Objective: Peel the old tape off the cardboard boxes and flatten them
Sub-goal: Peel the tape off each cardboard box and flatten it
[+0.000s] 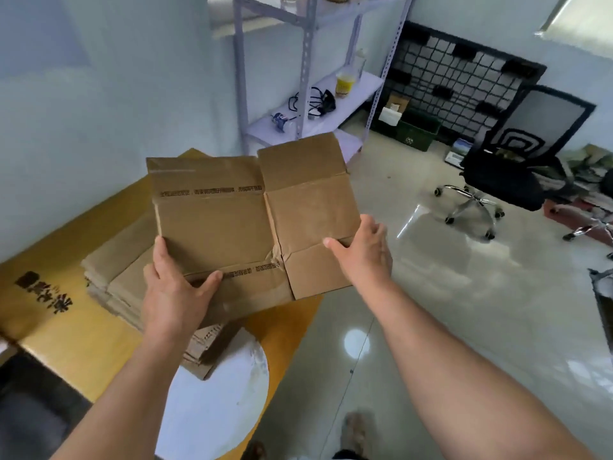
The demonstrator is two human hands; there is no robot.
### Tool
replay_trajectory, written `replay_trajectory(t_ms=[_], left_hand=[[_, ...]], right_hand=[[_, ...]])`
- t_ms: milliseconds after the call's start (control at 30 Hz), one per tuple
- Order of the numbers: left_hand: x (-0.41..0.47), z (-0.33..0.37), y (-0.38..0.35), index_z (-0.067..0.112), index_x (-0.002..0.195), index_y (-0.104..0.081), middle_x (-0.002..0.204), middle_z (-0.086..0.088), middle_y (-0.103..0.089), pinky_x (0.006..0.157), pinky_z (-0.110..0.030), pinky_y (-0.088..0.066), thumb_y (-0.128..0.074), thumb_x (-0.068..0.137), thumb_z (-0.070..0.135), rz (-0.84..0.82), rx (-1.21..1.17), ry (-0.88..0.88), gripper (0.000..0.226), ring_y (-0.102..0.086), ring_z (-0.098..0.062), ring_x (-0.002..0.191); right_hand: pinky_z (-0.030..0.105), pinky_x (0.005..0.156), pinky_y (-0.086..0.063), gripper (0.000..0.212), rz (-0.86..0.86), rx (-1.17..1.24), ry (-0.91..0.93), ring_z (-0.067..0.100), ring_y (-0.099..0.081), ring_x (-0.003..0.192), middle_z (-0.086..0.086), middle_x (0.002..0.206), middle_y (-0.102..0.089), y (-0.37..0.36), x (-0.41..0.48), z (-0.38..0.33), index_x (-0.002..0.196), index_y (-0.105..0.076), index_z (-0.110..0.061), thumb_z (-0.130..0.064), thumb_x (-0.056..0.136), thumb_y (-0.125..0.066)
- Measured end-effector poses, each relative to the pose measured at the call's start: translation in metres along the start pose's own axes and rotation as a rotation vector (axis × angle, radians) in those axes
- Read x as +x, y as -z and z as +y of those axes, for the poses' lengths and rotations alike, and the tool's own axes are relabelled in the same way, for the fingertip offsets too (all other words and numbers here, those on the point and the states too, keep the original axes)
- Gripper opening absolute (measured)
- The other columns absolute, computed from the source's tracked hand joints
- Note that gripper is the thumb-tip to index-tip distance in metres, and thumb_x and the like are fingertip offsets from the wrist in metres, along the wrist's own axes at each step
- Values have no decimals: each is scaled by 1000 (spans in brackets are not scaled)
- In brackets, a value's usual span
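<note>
Left hand [175, 287] and right hand [361, 257] grip a flattened brown cardboard box [232, 220] above the edge of the yellow counter [83, 353]; open glossy floor [464, 310] right of them.

Glossy tiled floor [464, 327], metal shelf [308, 94], office chair [517, 174]

It is a small office or back room: a swivel chair [507, 184] on tiled floor [431, 327], a metal shelf rack [306, 61], a wire grid panel [447, 78], and flattened boxes [112, 257] stacked on a yellow table [83, 343].
</note>
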State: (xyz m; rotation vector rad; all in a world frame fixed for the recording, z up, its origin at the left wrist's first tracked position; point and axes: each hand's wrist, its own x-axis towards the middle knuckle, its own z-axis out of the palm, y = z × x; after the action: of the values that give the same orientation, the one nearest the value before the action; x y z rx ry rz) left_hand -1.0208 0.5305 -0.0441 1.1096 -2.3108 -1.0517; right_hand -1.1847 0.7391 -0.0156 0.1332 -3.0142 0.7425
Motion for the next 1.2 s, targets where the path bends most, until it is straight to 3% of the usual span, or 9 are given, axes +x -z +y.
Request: replay_trajectory(t_ms=[133,367,533,700,767,900,1033,1200], left_hand=[[3,-3,-1,27,151,-7,146,-15,-32,101,-52,-38,-74,78,44,131,52,128,100,-36,-34,131],[5,23,-27,23,151,-7,147,-14,-30,98,-52,-41,-74,78,43,323,132,297,102,-36,-33,132],[1,45,-40,20,152,-7,146,-17,-31,97,-51,-40,-74,78,44,426,180,430,103,-41,-37,127],[-4,45,-36,26,151,-10,138,-17,-38,96,-48,-41,-77,76,41,528,192,509,101,-45,-36,122],[-6,40,-31,27,151,-10,138,-17,-38,95,-48,-41,-77,76,42,544,209,561,101,-46,-36,121],[-4,22,-25,26,150,-14,134,-17,-40,95,-49,-43,-76,75,43,525,203,633,99,-48,-35,119],[-8,5,-40,24,150,-14,134,-15,-42,95,-48,-44,-75,75,45,458,212,690,99,-46,-34,121],[-11,-20,-55,27,151,-9,135,-14,-35,95,-47,-42,-72,75,54,364,174,797,102,-44,-35,123]], right_hand=[[34,78,-41,79,-98,8,165,31,-49,114,13,128,-43,-24,38,-25,136,-31,-12,-54,79,-66],[41,92,-44,75,-235,65,446,32,-47,115,15,124,-45,-44,112,-46,131,-33,-9,-53,80,-66],[44,92,-46,78,-341,88,580,34,-47,119,17,131,-43,-55,149,-62,133,-32,-11,-56,79,-65],[42,89,-46,77,-424,100,699,34,-51,112,15,123,-46,-74,160,-87,132,-33,-11,-58,78,-64],[43,93,-45,76,-473,108,734,35,-50,116,16,127,-46,-84,157,-97,134,-33,-11,-56,80,-64],[40,87,-46,70,-503,90,794,32,-52,113,13,124,-49,-101,150,-108,131,-37,-11,-53,82,-63],[37,75,-44,71,-550,-46,760,32,-53,110,12,124,-48,-118,149,-98,131,-37,-11,-58,83,-59],[37,75,-45,68,-574,-214,764,30,-53,109,11,122,-48,-131,150,-85,129,-40,-12,-63,85,-51]])
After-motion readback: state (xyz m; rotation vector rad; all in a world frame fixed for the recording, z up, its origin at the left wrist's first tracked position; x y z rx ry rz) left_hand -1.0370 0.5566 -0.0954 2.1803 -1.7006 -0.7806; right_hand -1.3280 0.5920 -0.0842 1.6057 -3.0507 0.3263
